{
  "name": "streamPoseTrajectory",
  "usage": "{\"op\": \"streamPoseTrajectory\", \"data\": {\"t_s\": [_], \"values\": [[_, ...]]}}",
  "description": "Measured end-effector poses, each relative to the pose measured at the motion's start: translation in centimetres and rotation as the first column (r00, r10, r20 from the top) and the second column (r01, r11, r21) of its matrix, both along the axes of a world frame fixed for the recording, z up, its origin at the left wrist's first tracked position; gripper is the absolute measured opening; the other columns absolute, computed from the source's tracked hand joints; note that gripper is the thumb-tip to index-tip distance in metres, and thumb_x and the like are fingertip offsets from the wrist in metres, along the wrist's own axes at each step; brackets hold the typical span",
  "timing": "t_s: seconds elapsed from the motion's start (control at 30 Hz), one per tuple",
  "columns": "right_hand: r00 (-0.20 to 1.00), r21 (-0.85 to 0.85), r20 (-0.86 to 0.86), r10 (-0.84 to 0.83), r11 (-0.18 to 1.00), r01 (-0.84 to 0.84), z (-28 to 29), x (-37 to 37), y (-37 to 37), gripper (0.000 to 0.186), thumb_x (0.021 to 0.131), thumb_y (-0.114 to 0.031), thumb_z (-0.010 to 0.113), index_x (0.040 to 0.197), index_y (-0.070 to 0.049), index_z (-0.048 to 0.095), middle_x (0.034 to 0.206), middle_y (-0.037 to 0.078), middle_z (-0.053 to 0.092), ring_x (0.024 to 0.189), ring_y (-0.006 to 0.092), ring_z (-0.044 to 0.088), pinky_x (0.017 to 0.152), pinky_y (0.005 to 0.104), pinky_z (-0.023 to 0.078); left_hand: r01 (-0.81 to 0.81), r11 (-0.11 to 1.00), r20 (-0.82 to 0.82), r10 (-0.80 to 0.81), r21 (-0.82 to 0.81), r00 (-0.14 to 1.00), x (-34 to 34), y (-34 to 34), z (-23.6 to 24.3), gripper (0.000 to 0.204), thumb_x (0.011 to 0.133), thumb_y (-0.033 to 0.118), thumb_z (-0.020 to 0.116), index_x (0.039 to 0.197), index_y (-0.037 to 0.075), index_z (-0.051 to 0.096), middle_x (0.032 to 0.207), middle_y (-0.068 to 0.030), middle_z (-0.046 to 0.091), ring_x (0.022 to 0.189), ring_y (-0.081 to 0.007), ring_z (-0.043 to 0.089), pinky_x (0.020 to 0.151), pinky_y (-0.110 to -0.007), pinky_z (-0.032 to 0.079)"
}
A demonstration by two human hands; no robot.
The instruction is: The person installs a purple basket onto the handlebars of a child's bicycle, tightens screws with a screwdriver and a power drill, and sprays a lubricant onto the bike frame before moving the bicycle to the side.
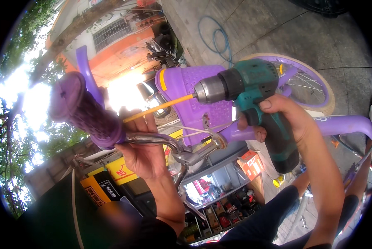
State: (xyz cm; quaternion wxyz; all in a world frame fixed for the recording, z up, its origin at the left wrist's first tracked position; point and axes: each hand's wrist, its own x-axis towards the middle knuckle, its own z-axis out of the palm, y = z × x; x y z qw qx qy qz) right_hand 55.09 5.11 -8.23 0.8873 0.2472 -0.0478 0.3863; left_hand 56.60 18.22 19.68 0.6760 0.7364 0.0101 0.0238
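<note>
My right hand [283, 114] is wrapped round the handle of a green and black cordless drill [256, 79], one finger near its trigger. From the drill's chuck a long thin yellow rod [161, 106] runs left to the inner end of a purple rubber handlebar grip [84, 112]. Whether its tip goes inside the grip is hidden. My left hand [146, 157] is closed around the chrome handlebar [152, 138] where it meets the grip, thumb in front and fingers behind. The bar joins a purple bicycle frame [339, 124]. A purple plastic basket [206, 83] sits behind the drill.
A purple-rimmed wheel [325, 87] lies at the right, and a blue hose [215, 39] coils on the concrete. Below the handlebar are a compartmented tray [219, 211] of small parts and an orange box [250, 164]. A second purple grip [86, 66] sticks up at left.
</note>
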Motion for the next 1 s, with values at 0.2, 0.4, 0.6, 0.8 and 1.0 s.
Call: {"op": "streamPoseTrajectory", "data": {"t_s": [0.2, 0.4, 0.6, 0.8, 1.0], "values": [[0.998, 0.019, -0.031, 0.061, 0.998, -0.06, 0.2, 0.0, 0.7, 0.044, 0.082, -0.018, 0.063, 0.118, 0.005, 0.053, 0.094, 0.023, 0.065, 0.062, 0.0205, 0.062, 0.056, 0.0295, 0.054, -0.001, 0.999, 0.007, 0.001, 0.036, 1.0, -0.2, 0.0, 0.5, 0.063, 0.091, 0.025, 0.06, 0.146, 0.012, 0.031, 0.151, -0.0113, 0.032, 0.14, -0.0301, 0.029, 0.118, -0.054, 0.012], [0.997, 0.009, -0.051, 0.058, 0.998, -0.058, -0.2, 0.1, 0.1, 0.044, 0.081, -0.017, 0.064, 0.119, 0.004, 0.053, 0.092, 0.021, 0.065, 0.063, 0.0203, 0.062, 0.057, 0.0293, 0.054, 0.003, 0.992, -0.001, -0.003, 0.127, 1.0, 0.2, -0.3, -0.1, 0.062, 0.092, 0.027, 0.058, 0.146, 0.012, 0.031, 0.151, -0.0125, 0.032, 0.14, -0.0311, 0.029, 0.118, -0.055, 0.013], [0.999, -0.083, 0.018, -0.038, 0.996, 0.04, 0.2, 0.5, -0.7, 0.051, 0.08, -0.018, 0.066, 0.123, 0.003, 0.05, 0.098, 0.024, 0.065, 0.065, 0.0197, 0.063, 0.058, 0.0285, 0.055, -0.034, 0.988, 0.004, 0.033, 0.15, 0.999, 0.1, -1.2, -0.3, 0.075, 0.088, 0.021, 0.065, 0.146, -0.001, 0.022, 0.115, -0.0072, 0.054, 0.129, -0.0228, 0.04, 0.119, -0.051, 0.014], [0.99, -0.194, -0.087, -0.108, 0.977, 0.09, -0.7, -0.5, -3.0, 0.051, 0.08, -0.02, 0.067, 0.121, 0.005, 0.05, 0.099, 0.024, 0.065, 0.066, 0.019, 0.064, 0.058, 0.029, 0.056, -0.053, 0.976, 0.014, 0.052, 0.212, 0.999, 0.2, -1.3, -0.6, 0.068, 0.09, 0.032, 0.063, 0.145, 0.009, 0.03, 0.145, -0.0165, 0.038, 0.139, -0.0353, 0.029, 0.117, -0.053, 0.018], [0.972, -0.349, -0.209, -0.108, 0.937, 0.029, 0.1, -7.2, -4.5, 0.05, 0.078, -0.027, 0.068, 0.114, 0.005, 0.055, 0.09, 0.017, 0.065, 0.063, 0.0194, 0.06, 0.059, 0.0309, 0.052, 0.018, 0.959, -0.003, -0.018, 0.282, 1.0, 0.9, 0.1, -0.2, 0.068, 0.091, 0.033, 0.06, 0.142, 0.001, 0.028, 0.142, -0.0208, 0.039, 0.137, -0.0385, 0.03, 0.118, -0.049, 0.018]]}}
